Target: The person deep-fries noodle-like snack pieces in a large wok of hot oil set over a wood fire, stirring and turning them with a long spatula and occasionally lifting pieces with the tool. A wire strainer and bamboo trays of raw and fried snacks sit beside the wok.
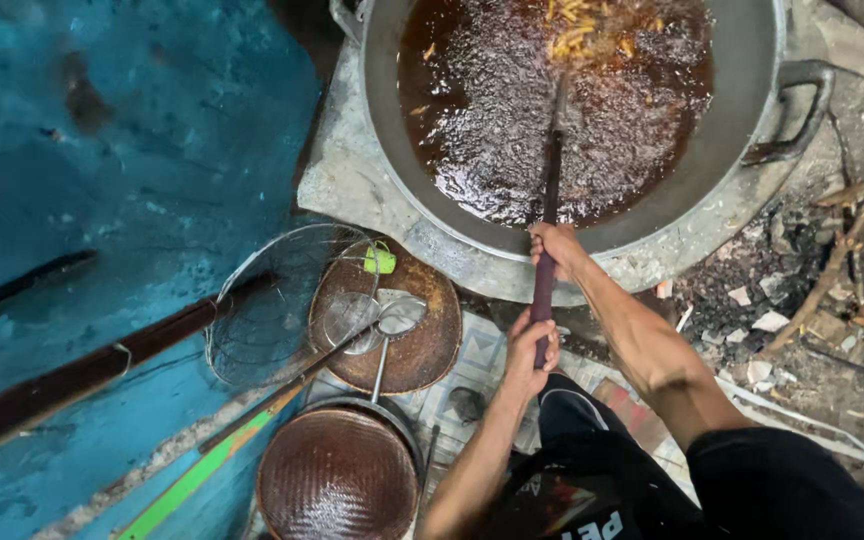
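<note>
Crowding the ground at about eight o'clock from the hands, a round woven tray [422, 350] carries a small wire skimmer [352, 318] and a metal ladle [399, 315], with a green scrap [380, 260] at its far rim; a big wire-mesh strainer [272, 305] on a long dark pole [82, 375] overlaps it at nine o'clock, and a brown ribbed basket [337, 478] sits at six o'clock from the tray; ash and broken sticks [822, 290] lie at three o'clock from the hands; nothing stands between the hands and the pan. Both hands are wrapped tight around a long dark stirring handle [549, 200]; the right hand [555, 248] grips it higher, at the pan's near rim, fingers fully curled; the left hand [530, 345] grips the lower end, fingers also shut around it, just above the knee. From the hands the handle runs toward twelve o'clock, its far end sunk in the oil. A wide grey metal wok [742, 90] with a side loop handle holds dark, foaming oil [512, 120]; pale yellow strips of frying food [582, 35] float at its far side.
</note>
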